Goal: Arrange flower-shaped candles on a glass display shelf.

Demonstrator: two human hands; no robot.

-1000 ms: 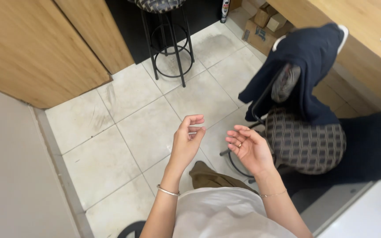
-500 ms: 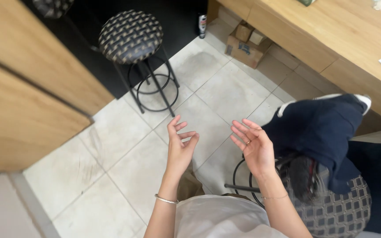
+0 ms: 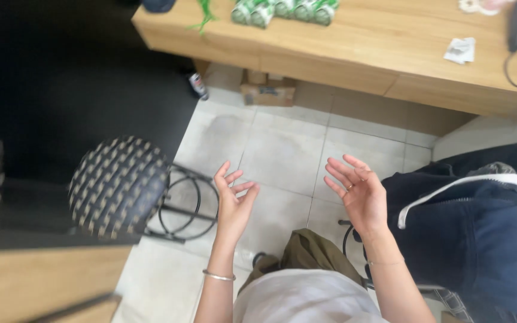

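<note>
Left hand (image 3: 233, 200) and right hand (image 3: 360, 192) raised over tiled floor (image 3: 282, 149), palms facing, each grip released, empty; patterned stool (image 3: 118, 185) left, navy jacket (image 3: 468, 221) right

Tiled floor (image 3: 282, 149): round stool (image 3: 118, 185), cardboard box (image 3: 268, 91). Wooden table (image 3: 360, 42): green packs (image 3: 282, 9).

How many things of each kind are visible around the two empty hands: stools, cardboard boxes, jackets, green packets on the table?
Hands, open and empty: 2, left hand and right hand
Patterned round stools: 1
Cardboard boxes under the table: 1
Dark blue jackets: 1
Green packets on the wooden table: blurred, count unclear
Total counted: 5
</note>
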